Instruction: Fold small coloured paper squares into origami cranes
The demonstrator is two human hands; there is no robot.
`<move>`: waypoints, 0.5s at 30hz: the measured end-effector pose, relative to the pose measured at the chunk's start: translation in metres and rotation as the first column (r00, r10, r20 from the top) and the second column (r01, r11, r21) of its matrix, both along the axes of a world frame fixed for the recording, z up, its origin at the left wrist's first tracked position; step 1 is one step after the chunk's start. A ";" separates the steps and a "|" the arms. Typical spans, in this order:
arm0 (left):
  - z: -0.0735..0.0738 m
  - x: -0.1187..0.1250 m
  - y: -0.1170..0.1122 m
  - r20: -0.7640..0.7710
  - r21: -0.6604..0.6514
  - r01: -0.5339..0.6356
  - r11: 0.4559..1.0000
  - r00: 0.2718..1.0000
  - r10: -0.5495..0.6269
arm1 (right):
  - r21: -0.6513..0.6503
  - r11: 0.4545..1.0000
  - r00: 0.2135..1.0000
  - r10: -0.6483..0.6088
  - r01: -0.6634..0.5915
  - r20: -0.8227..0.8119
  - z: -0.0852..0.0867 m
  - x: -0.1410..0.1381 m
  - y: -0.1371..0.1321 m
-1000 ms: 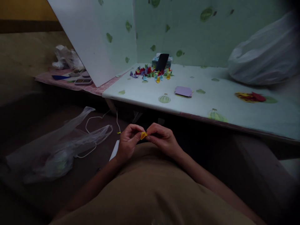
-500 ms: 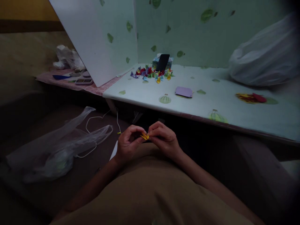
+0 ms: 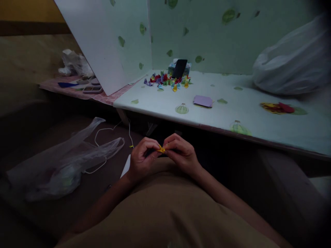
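Note:
Close to my body, in front of the table edge, a small folded yellow origami paper (image 3: 161, 149) is pinched between both hands. My left hand (image 3: 143, 155) grips its left side with thumb and fingertips. On the other side, my right hand (image 3: 181, 151) is closed on it with thumb and bent fingers. Fingertips cover much of the paper, so its full shape is hidden. Several small folded paper cranes (image 3: 165, 80) in many colours stand in a cluster at the back of the table. Nearer the front lies a stack of purple paper squares (image 3: 203, 101).
A dark phone (image 3: 179, 69) leans on a tissue box behind the cranes. Red and yellow paper pieces (image 3: 278, 107) lie at the right, below a white plastic bag (image 3: 292, 62). A clear plastic bag (image 3: 67, 172) and a white cable (image 3: 100, 132) are at lower left.
My left fingertips have shifted slightly right over the yellow paper, and less of it shows now. My right hand has barely moved.

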State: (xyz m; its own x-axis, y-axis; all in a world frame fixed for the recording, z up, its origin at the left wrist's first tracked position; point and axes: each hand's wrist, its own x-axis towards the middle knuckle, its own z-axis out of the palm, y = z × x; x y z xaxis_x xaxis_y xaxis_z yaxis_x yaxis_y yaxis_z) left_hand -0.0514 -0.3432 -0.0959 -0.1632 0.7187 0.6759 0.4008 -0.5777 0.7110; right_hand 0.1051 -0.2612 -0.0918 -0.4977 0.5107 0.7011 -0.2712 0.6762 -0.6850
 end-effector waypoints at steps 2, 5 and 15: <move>0.003 -0.001 -0.001 -0.027 0.005 0.014 1.000 1.000 -0.014 | 0.003 1.000 1.000 0.011 -0.011 0.008 0.001 0.001 0.000; 0.006 -0.005 -0.001 -0.037 -0.026 0.083 0.996 0.996 -0.084 | 0.010 0.999 0.999 0.044 -0.044 0.021 0.002 0.001 0.000; 0.008 -0.015 -0.001 0.062 -0.232 0.178 0.956 0.984 -0.168 | -0.029 0.996 0.991 0.087 -0.085 0.100 0.009 0.003 -0.002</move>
State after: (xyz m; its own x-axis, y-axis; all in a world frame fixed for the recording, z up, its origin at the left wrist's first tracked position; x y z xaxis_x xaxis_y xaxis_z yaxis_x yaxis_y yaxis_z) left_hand -0.0666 -0.3439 -0.0880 -0.0467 0.8766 0.4789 0.2772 -0.4492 0.8493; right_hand 0.1082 -0.2628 -0.0825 -0.6078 0.4794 0.6330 -0.2564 0.6360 -0.7278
